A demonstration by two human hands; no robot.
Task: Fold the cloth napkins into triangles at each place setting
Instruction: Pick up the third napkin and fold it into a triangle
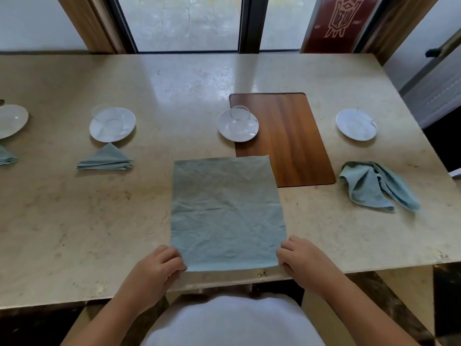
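A pale blue-green cloth napkin (227, 211) lies spread flat on the beige stone table (74, 221), reaching from the near edge toward the middle plate. My left hand (159, 265) pinches its near left corner. At the near right corner, my right hand (301, 258) grips the cloth. A folded triangle napkin (106, 158) sits below the second plate at left. Another folded napkin (6, 157) shows partly at the far left edge. A crumpled napkin (374, 186) lies at the right.
White saucers with clear glass cups stand in a row: far left (11, 121), left (112, 124), middle (238, 124), right (356, 124). A dark wooden inset panel (287, 138) sits in the tabletop. A window runs along the far edge.
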